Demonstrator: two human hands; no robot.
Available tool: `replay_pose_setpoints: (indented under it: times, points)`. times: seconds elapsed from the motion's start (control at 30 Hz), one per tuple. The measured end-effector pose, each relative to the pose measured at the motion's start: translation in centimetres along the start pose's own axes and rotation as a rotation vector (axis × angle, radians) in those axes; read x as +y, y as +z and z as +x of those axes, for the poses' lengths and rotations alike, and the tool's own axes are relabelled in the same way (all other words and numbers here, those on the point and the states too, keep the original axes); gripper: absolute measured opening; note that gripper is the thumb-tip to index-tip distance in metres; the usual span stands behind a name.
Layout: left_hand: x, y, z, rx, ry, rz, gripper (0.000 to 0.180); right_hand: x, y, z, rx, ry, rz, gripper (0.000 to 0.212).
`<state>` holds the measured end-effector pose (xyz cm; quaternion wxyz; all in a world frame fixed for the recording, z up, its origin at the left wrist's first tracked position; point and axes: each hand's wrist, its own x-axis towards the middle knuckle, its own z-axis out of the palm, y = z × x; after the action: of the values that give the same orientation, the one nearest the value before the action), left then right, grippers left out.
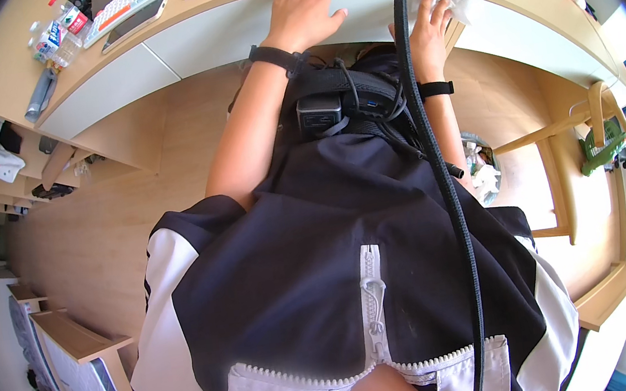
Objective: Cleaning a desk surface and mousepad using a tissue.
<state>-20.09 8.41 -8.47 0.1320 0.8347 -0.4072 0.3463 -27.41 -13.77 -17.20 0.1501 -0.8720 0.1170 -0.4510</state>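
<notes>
My left hand (304,11) is open, its fingers spread and reaching over the front edge of the desk (224,3) above a white drawer front (244,34). A crumpled white tissue (465,1) is at my right hand (429,42), which presses it against the desk's front edge. The fingers of that hand point up along the tissue, and the thumb is partly hidden by a black cable (406,49) hanging down the view. Each wrist wears a black band.
On the desk's left are a white and orange keyboard (134,9), a phone (136,22), plastic bottles (56,43) and a grey cylindrical object (41,94). A waste bin (483,165) stands on the floor at right, near a wooden chair (553,156) and a green basket (603,149).
</notes>
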Motion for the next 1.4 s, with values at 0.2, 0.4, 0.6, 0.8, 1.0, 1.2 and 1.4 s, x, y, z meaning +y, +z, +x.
replay_pose_setpoints:
  times: [0.2,0.4,0.6,0.8,1.0,1.2,1.4]
  points:
    - [-0.1,0.4,0.0,0.022,0.005,-0.009,0.072,-0.3,0.8,0.0,0.001,-0.032,0.015,0.101]
    - [-0.1,0.1,0.0,0.031,0.014,-0.023,0.07,-0.7,0.6,-0.2,-0.018,-0.061,-0.025,0.101]
    - [-0.1,0.1,0.0,0.013,0.006,-0.018,0.069,-0.3,0.1,-0.1,-0.034,0.05,0.017,0.102]
    - [0.0,0.3,0.1,0.027,0.002,-0.002,0.069,0.2,2.0,-0.2,-0.054,-0.126,-0.214,0.105]
    - [0.0,0.0,-0.1,0.015,-0.009,-0.018,0.071,0.5,-0.5,0.0,-0.054,0.041,0.011,0.106]
    - [0.1,0.3,0.1,0.028,0.012,-0.016,0.071,0.0,1.3,0.0,-0.066,-0.091,-0.161,0.105]
    - [-0.1,0.0,-0.1,0.011,-0.001,-0.012,0.072,-0.4,0.9,-0.1,-0.07,-0.143,-0.12,0.1]
